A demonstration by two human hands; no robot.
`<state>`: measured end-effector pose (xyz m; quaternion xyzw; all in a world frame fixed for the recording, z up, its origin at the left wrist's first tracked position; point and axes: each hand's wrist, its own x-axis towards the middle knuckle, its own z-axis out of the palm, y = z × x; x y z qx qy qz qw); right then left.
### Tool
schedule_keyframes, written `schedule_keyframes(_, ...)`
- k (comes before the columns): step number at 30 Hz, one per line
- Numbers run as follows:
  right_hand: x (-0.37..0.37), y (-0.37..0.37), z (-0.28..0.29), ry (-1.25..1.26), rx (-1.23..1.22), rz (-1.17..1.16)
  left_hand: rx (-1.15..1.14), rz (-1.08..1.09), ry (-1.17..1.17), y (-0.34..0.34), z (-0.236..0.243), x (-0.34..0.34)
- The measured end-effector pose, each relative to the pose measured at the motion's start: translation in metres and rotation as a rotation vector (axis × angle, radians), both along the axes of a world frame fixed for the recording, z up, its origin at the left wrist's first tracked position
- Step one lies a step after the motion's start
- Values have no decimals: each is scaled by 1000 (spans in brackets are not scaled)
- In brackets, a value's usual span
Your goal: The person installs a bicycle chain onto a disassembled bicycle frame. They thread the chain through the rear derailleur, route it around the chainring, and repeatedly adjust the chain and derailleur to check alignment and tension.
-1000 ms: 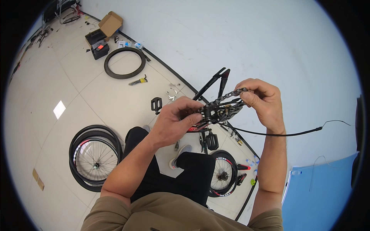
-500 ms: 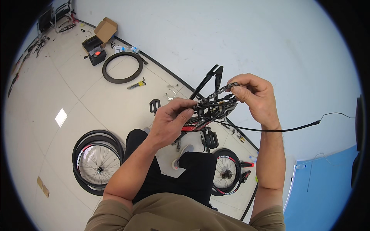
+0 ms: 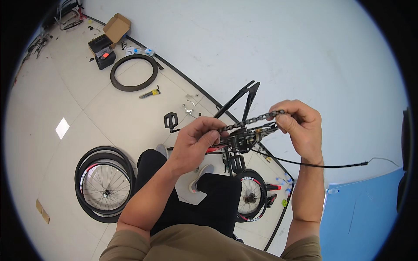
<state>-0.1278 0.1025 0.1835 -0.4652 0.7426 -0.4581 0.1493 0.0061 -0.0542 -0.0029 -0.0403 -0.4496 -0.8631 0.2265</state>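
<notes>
A dark bicycle chain [image 3: 252, 120] runs in a nearly straight line between my two hands. My left hand [image 3: 195, 142] pinches its left end between thumb and fingers. The other end is held by my right hand [image 3: 299, 126], thumb below and fingers curled above. Just beneath the chain is a black and red bicycle frame [image 3: 237, 99] with a cluster of dark parts, partly hidden by my hands. A black cable [image 3: 305, 164] with bare wire at its tip extends right from the frame, passing under my right wrist. One pedal [image 3: 171, 119] sticks out left, another [image 3: 237, 163] below.
Spoked wheels with tyres [image 3: 106, 191] lie at the left; another wheel [image 3: 250, 198] is by my right leg. Farther off are a loose tyre [image 3: 134, 72], a yellow-and-grey tool [image 3: 150, 92] and an open cardboard box [image 3: 116, 28]. A white wall [image 3: 305, 52] rises beyond the frame.
My right hand has shifted right and down, and the chain is now stretched straighter. The left hand has moved slightly down, still pinching the chain.
</notes>
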Motion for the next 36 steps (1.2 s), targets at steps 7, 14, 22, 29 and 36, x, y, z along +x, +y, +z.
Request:
schedule_keyframes(7,0,6,-3,-55,-96,-4,-11,74,122,12,0,5)
schedule_keyframes(14,1,8,1,-62,-86,-35,1,146,178,26,-4,3)
schedule_keyframes(22,2,8,3,20,-66,-11,-1,242,260,25,-8,-5)
schedule_keyframes(29,-3,8,0,91,-96,66,-84,258,259,21,-8,-2)
schedule_keyframes(36,-4,5,0,89,-95,68,-108,320,210,23,-5,-3)
